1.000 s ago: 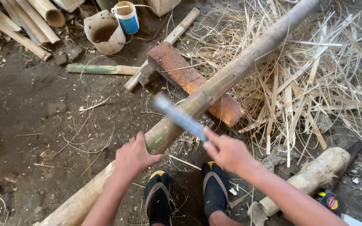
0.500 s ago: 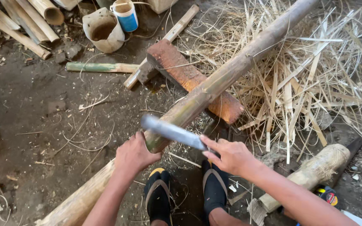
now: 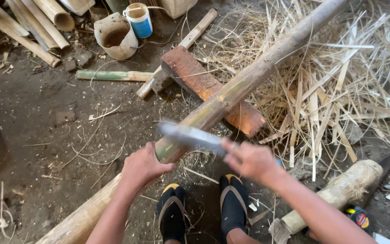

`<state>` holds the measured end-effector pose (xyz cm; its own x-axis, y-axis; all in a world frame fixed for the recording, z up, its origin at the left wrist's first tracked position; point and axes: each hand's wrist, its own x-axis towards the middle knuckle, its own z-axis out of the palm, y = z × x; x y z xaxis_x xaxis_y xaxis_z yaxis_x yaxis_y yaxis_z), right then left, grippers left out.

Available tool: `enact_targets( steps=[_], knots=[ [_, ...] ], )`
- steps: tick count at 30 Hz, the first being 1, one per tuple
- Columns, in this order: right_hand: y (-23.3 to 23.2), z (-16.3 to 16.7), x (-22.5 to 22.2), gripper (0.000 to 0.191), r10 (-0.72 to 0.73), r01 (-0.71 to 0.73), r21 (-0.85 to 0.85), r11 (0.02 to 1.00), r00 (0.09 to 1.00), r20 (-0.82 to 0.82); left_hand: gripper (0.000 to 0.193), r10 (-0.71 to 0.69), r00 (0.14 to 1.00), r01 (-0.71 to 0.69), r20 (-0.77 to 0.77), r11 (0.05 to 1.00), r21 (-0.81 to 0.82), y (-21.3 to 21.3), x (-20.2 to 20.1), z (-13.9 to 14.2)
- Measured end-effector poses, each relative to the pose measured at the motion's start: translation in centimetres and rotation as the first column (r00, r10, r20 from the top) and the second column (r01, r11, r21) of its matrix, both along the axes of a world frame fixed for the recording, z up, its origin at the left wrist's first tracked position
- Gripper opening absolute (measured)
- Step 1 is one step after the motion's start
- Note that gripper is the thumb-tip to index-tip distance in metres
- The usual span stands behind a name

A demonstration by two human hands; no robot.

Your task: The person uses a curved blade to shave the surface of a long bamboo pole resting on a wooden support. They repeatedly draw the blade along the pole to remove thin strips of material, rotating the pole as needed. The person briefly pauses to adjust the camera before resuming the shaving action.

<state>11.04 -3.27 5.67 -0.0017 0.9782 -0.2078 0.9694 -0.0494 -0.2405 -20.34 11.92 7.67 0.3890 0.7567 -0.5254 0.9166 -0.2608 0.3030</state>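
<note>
Dark dirt ground fills the view, with a big heap of dry bamboo strips spread out toward 2 o'clock. A long bamboo pole runs slanted from 7 o'clock up to 1 o'clock, and it rests across a reddish wooden block near the middle.

The left hand is wrapped tight around the pole, just below the middle of the view. The right hand is closed around the handle of a big knife. Its blade looks blurry and lies across the pole, just above the left hand. I cannot tell if the blade touches the pole.

Two feet in black sandals stand at 6 o'clock, between the arms. A thick log lies at 4 o'clock. At 11 o'clock sit a dirty white bucket and a small blue cup, with more cut bamboo pieces just beside them. A short green bamboo stick lies on the dirt at 10 o'clock.
</note>
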Motion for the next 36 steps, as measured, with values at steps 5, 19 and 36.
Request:
enact_targets(
  steps=[5, 19, 36],
  knots=[
    [3.0, -0.4, 5.9, 0.06, -0.563, 0.565, 0.048, 0.823, 0.825, -0.055, 0.077, 0.021, 1.0, -0.02, 0.012, 0.998, -0.051, 0.7, 0.0, 0.2],
    [-1.0, 1.5, -2.3, 0.066, -0.227, 0.218, -0.067, 0.974, 0.948, -0.222, 0.091, -0.02, 0.994, 0.032, -0.104, 0.993, 0.116, -2.0, 0.5, -0.8],
    [1.7, 2.3, 2.0, 0.064, -0.574, 0.579, 0.027, 0.815, 0.813, -0.098, 0.079, -0.058, 0.998, 0.047, 0.035, 0.964, 0.261, -2.2, 0.0, -1.2]
  ],
)
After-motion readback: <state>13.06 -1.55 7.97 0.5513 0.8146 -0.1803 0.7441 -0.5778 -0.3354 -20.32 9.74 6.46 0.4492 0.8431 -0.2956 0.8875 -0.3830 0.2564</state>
